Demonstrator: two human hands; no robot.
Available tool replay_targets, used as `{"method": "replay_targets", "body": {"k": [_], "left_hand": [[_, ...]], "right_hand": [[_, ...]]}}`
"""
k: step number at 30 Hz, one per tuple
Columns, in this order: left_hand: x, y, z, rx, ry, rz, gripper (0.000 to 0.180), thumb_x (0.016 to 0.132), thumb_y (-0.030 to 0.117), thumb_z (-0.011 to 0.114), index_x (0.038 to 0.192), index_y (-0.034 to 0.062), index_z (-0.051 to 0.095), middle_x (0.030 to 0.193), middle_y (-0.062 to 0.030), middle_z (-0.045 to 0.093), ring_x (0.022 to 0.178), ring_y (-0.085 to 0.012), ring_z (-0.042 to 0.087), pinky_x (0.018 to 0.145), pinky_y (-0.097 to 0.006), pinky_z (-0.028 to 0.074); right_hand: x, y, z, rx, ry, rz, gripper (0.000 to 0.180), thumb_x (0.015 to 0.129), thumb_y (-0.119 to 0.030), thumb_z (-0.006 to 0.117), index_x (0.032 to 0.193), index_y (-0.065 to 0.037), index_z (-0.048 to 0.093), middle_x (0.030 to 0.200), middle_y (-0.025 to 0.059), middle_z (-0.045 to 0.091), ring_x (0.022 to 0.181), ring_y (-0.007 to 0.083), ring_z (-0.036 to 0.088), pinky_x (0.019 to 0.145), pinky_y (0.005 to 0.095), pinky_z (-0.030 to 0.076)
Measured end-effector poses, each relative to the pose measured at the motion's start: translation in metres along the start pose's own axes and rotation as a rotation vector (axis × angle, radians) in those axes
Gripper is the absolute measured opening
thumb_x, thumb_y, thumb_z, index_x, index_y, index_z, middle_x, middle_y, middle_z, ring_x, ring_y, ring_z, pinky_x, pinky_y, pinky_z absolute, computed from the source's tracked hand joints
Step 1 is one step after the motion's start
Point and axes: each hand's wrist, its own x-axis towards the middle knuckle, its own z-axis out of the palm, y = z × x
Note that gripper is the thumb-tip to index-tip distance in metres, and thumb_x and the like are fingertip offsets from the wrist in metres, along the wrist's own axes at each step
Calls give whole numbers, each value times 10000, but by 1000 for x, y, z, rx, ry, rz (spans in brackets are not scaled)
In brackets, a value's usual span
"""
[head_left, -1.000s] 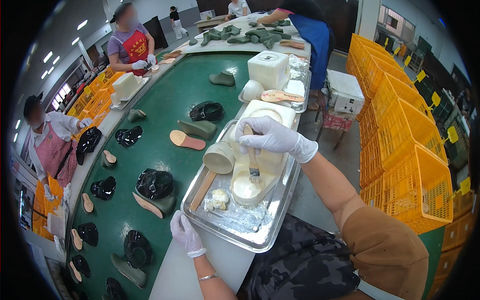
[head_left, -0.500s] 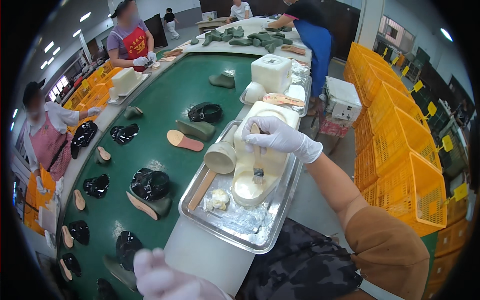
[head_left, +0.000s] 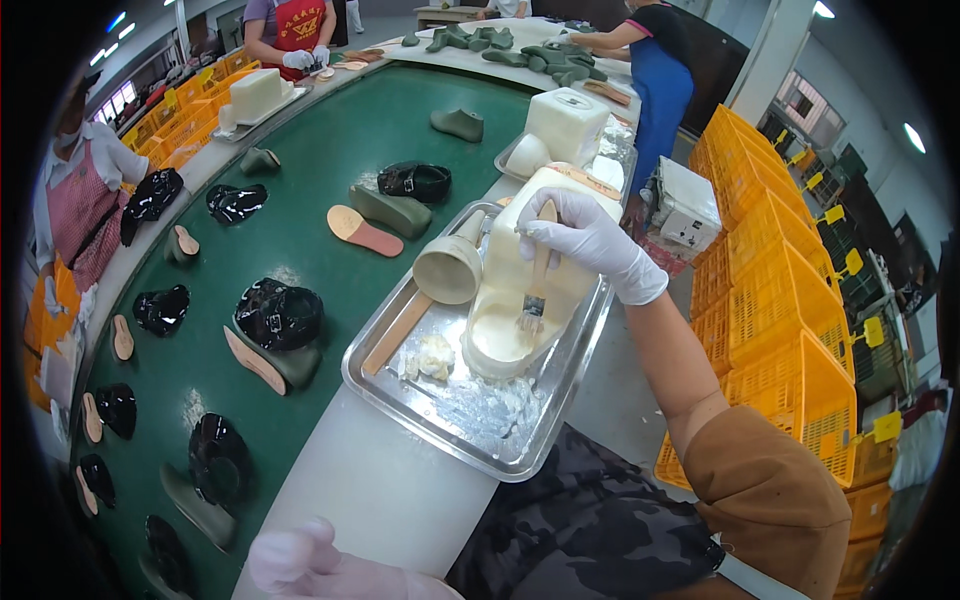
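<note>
My right hand, in a white glove, closes round the wooden handle of a flat brush. The bristles point down into the round mouth of a white plastic glue container, which holds pale liquid. A cream cup lies tilted beside it on a metal tray, over a wooden stick. Near the lower edge, my gloved left hand has loosely bent fingers somewhat apart, with nothing visible in them; it is slightly blurred.
On the green conveyor lie black shoe uppers, green shoe lasts and tan insoles. Orange crates line the right side. A second white container stands beyond mine. Co-workers stand across and at the far end.
The view has shifted, so the tray sits slightly higher. The brush has tilted and moved a little right in the container mouth, still in my right hand. My left hand appears lower.
</note>
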Motion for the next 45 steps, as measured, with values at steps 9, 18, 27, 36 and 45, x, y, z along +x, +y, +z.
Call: {"method": "replay_targets", "body": {"k": [9,18,27,36,45], "left_hand": [[-11,-14,-23,-133,-109,103,498,920,546,221,838,116,457,767,-27,420,897,-244,419,899,-497,414],[-25,9,-15,-37,196,-392,328,827,391,525,678,99,505,852,-45,412,1055,-364,436,891,-419,417],[-14,-5,-24,-191,-131,-243,318,855,413,477,740,117,486,873,-82,424,982,-384,474,855,-402,455],[-2,-6,-19,-651,-260,-601,229,777,283,605,719,98,485,878,-89,450,949,-350,505,826,-442,449],[-11,3,-11,-740,-17,-839,428,761,356,687,516,168,391,763,7,322,974,-297,445,779,-365,415]], "right_hand": [[1,5,-1,-15,-15,-49,87,874,-124,536,864,-37,542,763,45,605,663,72,568,514,198,458],[2,9,0,-34,6,-72,88,878,-123,532,871,-36,544,766,51,611,654,71,574,506,193,453],[-2,3,2,-3,18,-43,113,875,-143,554,897,-33,543,783,48,617,666,69,586,506,179,459],[-1,6,0,-24,5,-80,105,875,-131,549,905,-30,548,773,43,614,658,59,576,503,178,457],[-1,9,-1,-23,5,-77,94,873,-124,551,894,-33,554,764,41,617,662,58,577,503,175,453]]}}
